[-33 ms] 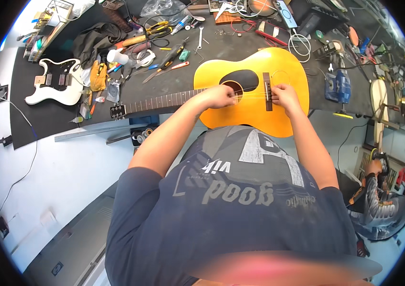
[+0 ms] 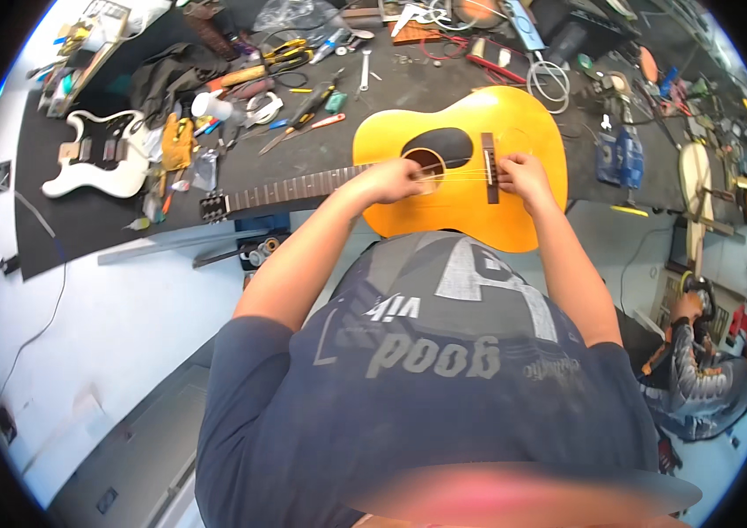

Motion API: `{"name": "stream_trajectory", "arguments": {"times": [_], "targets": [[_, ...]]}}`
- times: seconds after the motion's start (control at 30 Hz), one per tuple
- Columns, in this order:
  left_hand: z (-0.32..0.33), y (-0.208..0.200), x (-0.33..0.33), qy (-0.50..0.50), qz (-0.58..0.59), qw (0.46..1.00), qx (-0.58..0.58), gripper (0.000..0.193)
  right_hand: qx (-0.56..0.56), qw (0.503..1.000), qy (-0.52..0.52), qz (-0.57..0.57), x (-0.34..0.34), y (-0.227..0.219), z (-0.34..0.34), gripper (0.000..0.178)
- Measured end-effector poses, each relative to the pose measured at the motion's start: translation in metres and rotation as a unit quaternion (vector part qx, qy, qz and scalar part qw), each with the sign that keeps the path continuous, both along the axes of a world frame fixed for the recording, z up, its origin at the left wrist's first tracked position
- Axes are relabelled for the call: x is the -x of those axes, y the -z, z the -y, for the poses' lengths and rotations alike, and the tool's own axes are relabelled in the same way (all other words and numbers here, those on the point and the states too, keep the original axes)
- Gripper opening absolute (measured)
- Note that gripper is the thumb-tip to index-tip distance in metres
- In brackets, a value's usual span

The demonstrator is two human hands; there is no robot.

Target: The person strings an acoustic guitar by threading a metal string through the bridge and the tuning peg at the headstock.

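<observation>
A yellow acoustic guitar [image 2: 444, 207] lies face up on the bench, with its neck [image 2: 294, 187] pointing left and its headstock [image 2: 214, 208] at the bench's front edge. Over the soundhole [image 2: 426, 161], my left hand [image 2: 395, 181] is closed, its fingertips pinched on thin guitar strings [image 2: 463, 174] that run to the bridge [image 2: 490, 167]. My right hand [image 2: 527, 180] is at the right side of the bridge, fingers bent and pressed together. Whatever its fingertips hold is too small to make out. A dark pickguard [image 2: 438, 145] lies beyond the soundhole.
A white electric guitar body [image 2: 96, 167] lies at the left. Beyond the neck are a white cup [image 2: 208, 106], a screwdriver [image 2: 312, 104] and a wrench [image 2: 365, 70]. Blue bags [image 2: 618, 157] are right of the guitar. Another person [image 2: 699, 383] works at the far right.
The whole view has shifted slightly to the left. Both hands keep their places on the guitar, with my left fingers a little differently bent.
</observation>
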State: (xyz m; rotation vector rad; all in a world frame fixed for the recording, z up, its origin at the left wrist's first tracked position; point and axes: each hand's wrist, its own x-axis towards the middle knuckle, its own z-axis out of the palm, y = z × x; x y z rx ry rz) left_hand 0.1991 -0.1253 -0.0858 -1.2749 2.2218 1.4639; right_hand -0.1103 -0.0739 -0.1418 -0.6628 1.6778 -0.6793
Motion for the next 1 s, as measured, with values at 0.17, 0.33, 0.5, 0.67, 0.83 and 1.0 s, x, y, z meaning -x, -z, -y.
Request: {"name": "stream_trajectory", "arguments": {"times": [0.17, 0.33, 0.5, 0.67, 0.83, 1.0], "targets": [[-0.016, -0.002, -0.065, -0.146, 0.026, 0.988, 0.036, 0.027, 0.154, 0.925, -0.053, -0.342, 0.033, -0.001, 0.016, 0.027], [-0.017, -0.005, -0.082, -0.190, 0.004, 0.981, 0.048, 0.033, 0.244, 0.806, -0.139, -0.521, 0.035, 0.002, 0.043, 0.029], [-0.011, -0.014, -0.077, -0.240, -0.022, 0.967, 0.080, 0.033, 0.268, 0.736, -0.208, -0.586, 0.028, 0.018, 0.064, 0.019], [-0.010, -0.033, -0.068, -0.214, -0.022, 0.974, 0.077, 0.031, 0.207, 0.745, -0.199, -0.603, 0.035, 0.017, 0.061, 0.016], [-0.018, -0.039, -0.060, -0.203, -0.062, 0.972, 0.096, 0.031, 0.311, 0.739, -0.191, -0.567, 0.029, -0.008, 0.050, 0.016], [-0.022, -0.046, -0.051, -0.184, -0.097, 0.972, 0.105, 0.027, 0.427, 0.620, -0.403, -0.521, 0.032, -0.013, 0.046, 0.013]]}}
